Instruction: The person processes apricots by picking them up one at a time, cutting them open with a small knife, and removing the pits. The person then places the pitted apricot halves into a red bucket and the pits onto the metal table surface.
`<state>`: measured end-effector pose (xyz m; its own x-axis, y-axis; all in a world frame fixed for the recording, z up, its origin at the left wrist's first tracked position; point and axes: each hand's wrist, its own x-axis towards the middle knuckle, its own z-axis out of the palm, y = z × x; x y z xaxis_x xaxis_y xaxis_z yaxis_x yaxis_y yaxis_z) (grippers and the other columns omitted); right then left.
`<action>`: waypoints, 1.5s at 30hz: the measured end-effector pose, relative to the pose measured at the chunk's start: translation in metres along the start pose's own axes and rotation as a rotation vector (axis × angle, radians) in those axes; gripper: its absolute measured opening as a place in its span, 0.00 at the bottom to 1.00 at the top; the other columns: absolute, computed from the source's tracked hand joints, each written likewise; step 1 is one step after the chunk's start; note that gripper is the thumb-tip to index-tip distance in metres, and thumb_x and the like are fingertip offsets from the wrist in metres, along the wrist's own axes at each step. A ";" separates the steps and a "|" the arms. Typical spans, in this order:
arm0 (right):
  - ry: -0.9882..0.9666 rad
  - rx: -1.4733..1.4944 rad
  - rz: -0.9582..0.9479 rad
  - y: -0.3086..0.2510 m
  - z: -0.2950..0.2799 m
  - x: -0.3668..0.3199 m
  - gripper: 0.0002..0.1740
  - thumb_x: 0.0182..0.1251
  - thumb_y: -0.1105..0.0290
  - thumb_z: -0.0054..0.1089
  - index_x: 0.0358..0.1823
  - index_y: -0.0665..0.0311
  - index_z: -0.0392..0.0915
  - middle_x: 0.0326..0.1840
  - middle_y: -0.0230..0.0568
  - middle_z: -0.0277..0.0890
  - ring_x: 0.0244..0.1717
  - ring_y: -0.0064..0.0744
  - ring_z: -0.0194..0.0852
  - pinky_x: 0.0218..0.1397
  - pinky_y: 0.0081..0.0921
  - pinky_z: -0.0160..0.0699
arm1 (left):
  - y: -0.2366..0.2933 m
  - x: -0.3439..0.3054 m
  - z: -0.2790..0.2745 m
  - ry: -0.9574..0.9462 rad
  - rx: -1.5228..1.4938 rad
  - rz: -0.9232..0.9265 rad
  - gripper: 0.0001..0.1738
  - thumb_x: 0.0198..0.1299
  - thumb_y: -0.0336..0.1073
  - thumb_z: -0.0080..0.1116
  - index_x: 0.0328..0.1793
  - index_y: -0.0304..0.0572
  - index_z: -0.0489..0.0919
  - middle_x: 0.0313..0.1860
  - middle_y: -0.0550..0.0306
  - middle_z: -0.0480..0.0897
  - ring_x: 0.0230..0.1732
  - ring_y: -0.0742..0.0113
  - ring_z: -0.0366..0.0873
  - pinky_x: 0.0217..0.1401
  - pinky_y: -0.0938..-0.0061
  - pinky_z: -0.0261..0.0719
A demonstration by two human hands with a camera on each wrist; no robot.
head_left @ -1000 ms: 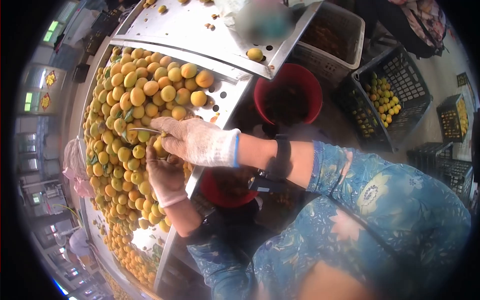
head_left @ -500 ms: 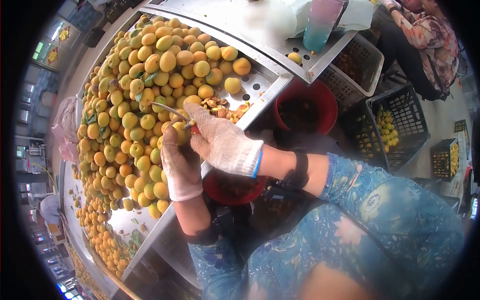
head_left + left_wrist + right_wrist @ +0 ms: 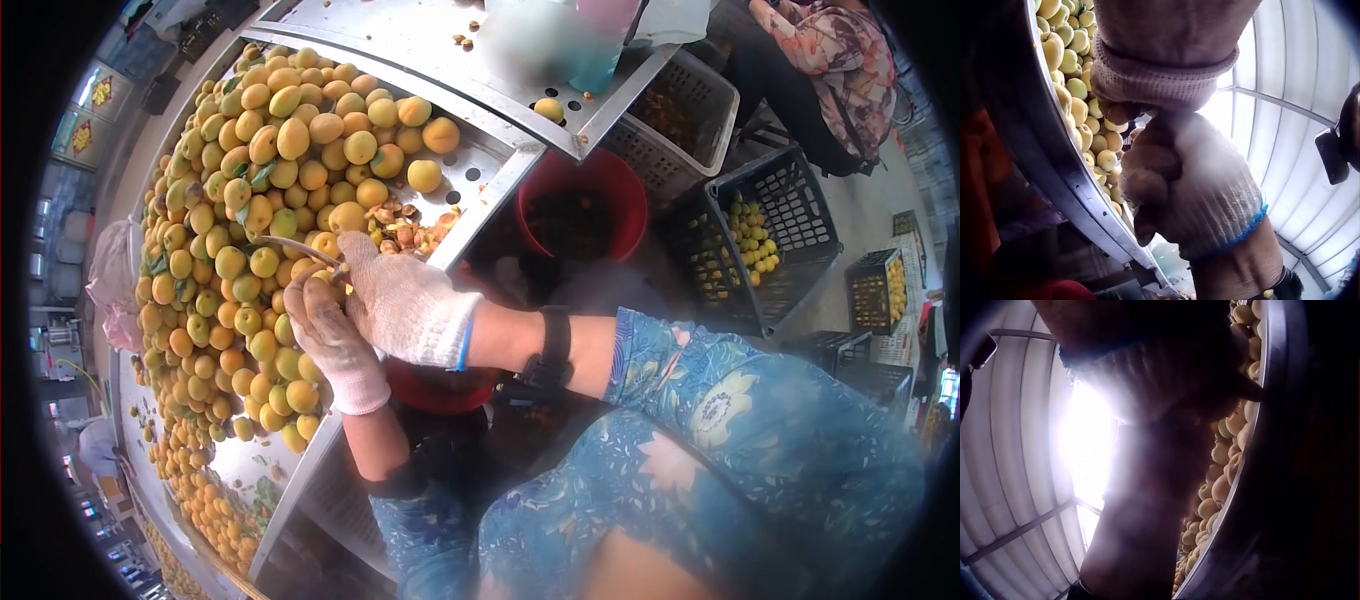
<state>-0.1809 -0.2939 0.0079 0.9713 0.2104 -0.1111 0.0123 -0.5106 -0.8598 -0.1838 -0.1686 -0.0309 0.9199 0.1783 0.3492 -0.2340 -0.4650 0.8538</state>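
In the head view my gloved right hand (image 3: 405, 300) grips a knife with a thin curved blade (image 3: 298, 246), its tip pointing left over the fruit. My gloved left hand (image 3: 335, 340) is right against it, fingers curled round an apricot that the two hands mostly hide. Both hands are over the near edge of a big heap of yellow-orange apricots (image 3: 262, 262). Beside the right hand lie split apricot pieces and pits (image 3: 412, 232). The left wrist view shows the right glove (image 3: 1210, 181) close below the left cuff (image 3: 1154, 81); the right wrist view is mostly dark.
A metal table (image 3: 490, 195) with a raised rim bears the heap. Below its edge stand a red bucket (image 3: 632, 190), a white crate (image 3: 722, 130) and a black crate (image 3: 800, 210) holding apricots. Another person (image 3: 830, 70) sits at the upper right.
The head view has shifted, moving the table in the picture. Both hands stay together at the heap's edge with the knife; the apricot between them shows less than half a second ago.
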 end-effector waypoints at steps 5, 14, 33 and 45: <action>0.012 0.105 -0.065 0.022 0.010 0.009 0.21 0.63 0.70 0.51 0.56 0.70 0.63 0.37 0.64 0.78 0.42 0.63 0.78 0.43 0.50 0.77 | -0.008 0.004 0.005 0.005 0.212 0.218 0.18 0.71 0.41 0.44 0.48 0.30 0.74 0.43 0.48 0.76 0.42 0.64 0.75 0.48 0.71 0.74; -0.171 0.538 0.082 0.009 -0.011 0.000 0.14 0.62 0.68 0.50 0.46 0.68 0.65 0.22 0.50 0.72 0.21 0.49 0.74 0.25 0.40 0.75 | 0.000 0.004 0.006 -0.024 -0.077 -0.018 0.20 0.73 0.41 0.36 0.48 0.30 0.75 0.46 0.47 0.77 0.44 0.59 0.74 0.53 0.71 0.72; -0.028 0.003 -0.135 -0.001 -0.005 -0.016 0.37 0.73 0.55 0.43 0.75 0.65 0.44 0.39 0.61 0.80 0.40 0.62 0.79 0.46 0.48 0.76 | -0.011 0.012 -0.017 -0.047 -0.847 -0.149 0.31 0.71 0.52 0.50 0.66 0.31 0.69 0.57 0.50 0.77 0.54 0.60 0.77 0.61 0.66 0.74; -0.022 -0.058 -0.090 0.000 0.013 -0.014 0.36 0.71 0.56 0.45 0.73 0.66 0.45 0.35 0.56 0.82 0.38 0.57 0.82 0.41 0.49 0.77 | 0.023 -0.001 0.002 0.048 -0.996 -0.326 0.32 0.71 0.54 0.48 0.64 0.29 0.69 0.53 0.48 0.78 0.53 0.61 0.75 0.59 0.66 0.74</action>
<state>-0.1973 -0.2859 0.0028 0.9602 0.2753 -0.0465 0.1131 -0.5358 -0.8367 -0.1898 -0.1813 -0.0123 0.9766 0.2112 0.0415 -0.1505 0.5322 0.8331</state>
